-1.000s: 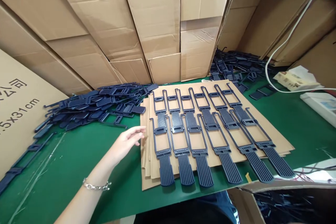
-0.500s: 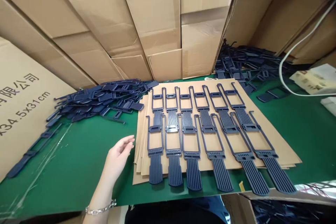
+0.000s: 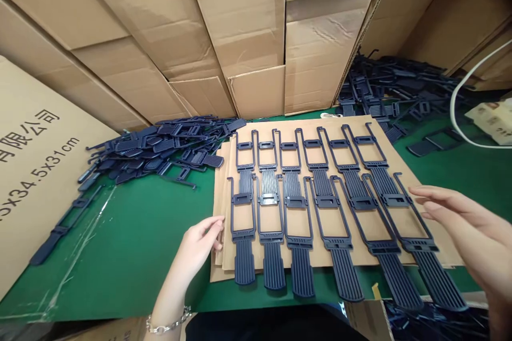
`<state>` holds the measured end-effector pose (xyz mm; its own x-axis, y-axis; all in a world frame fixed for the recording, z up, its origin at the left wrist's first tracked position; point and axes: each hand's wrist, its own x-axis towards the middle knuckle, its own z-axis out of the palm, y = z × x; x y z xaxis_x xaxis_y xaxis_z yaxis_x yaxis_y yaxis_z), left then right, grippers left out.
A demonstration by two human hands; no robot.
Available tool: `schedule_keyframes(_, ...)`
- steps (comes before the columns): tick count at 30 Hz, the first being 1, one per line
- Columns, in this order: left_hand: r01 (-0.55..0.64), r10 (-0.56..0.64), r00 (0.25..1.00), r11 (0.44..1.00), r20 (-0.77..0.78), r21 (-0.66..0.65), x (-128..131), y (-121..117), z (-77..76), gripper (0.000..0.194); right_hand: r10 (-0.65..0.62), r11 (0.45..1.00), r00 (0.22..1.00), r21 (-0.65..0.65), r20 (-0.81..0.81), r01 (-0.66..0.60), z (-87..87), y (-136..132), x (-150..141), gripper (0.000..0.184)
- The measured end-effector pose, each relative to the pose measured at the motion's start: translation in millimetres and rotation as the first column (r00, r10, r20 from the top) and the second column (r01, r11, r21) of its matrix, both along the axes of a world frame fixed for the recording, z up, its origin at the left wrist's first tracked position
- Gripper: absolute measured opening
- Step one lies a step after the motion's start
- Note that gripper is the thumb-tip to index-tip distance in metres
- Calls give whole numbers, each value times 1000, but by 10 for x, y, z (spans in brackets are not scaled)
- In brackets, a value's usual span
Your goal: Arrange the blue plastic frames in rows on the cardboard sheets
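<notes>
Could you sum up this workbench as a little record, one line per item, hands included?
Left hand: at the left edge of the cardboard sheets; left hand, bracelet on the wrist
Right hand: right hand beside the cardboard sheets' right side, fingers spread
Laid-out parts: twelve dark blue parts, two rows of six; near row overhangs the front edge
Piles: left pile and right pile, similar parts
Surface: green tabletop
Behind: cardboard boxes

From my end, the frames look like ribbed, mostly matt plastic, on matt cardboard sheets along the near edge of the table, which looks smooth, kinda glossy. Bracelet: shiny metal.
</notes>
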<state>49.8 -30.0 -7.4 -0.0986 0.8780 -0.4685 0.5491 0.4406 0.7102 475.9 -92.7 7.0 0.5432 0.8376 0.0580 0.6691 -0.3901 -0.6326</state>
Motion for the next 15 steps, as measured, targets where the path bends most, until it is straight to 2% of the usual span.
schedule_keyframes(2,55,-56,998,998,-17,-11,24,50,20,51,-35,996,992,-83,121,45,-156,54,147,54)
schedule_keyframes(5,107,-107,993,994,-42,-5,7,99,51,47,-77,969,957,-207,278,138,-342,-40,322,63)
schedule_keyframes(7,138,-139,988,990,-63,-15,-7,101,66,43,-87,949,959,-271,271,163,-399,-129,357,65)
schedule_keyframes(10,158,-160,985,987,-73,-29,-5,73,71,37,-105,927,970,-330,220,176,-392,-188,339,64)
schedule_keyframes(15,74,-74,997,997,17,-22,2,21,33,39,-116,917,992,-379,53,127,-321,-126,362,59)
